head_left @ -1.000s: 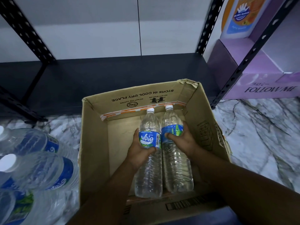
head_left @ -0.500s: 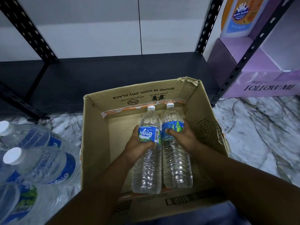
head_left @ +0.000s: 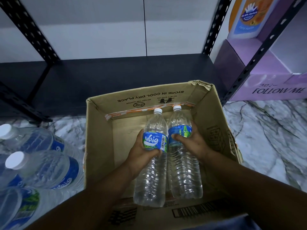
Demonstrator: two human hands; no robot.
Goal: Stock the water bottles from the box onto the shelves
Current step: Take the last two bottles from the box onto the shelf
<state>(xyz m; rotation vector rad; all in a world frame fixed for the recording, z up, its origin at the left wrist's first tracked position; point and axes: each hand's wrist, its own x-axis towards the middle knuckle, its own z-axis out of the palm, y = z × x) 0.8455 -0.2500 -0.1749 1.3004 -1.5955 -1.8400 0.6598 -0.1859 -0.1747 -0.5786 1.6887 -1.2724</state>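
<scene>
Cardboard box (head_left: 98, 146) on marble floor (head_left: 265, 138) before black shelf (head_left: 116, 77).

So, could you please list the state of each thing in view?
Cardboard box: open.
Left bottle: capped, gripped by left hand.
Right bottle: capped, gripped by right hand.
Floor bottles: capped, lying down.
Bottom shelf: bare.

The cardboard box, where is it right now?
The cardboard box sits centre frame on the marble floor, before the black shelf.
</scene>
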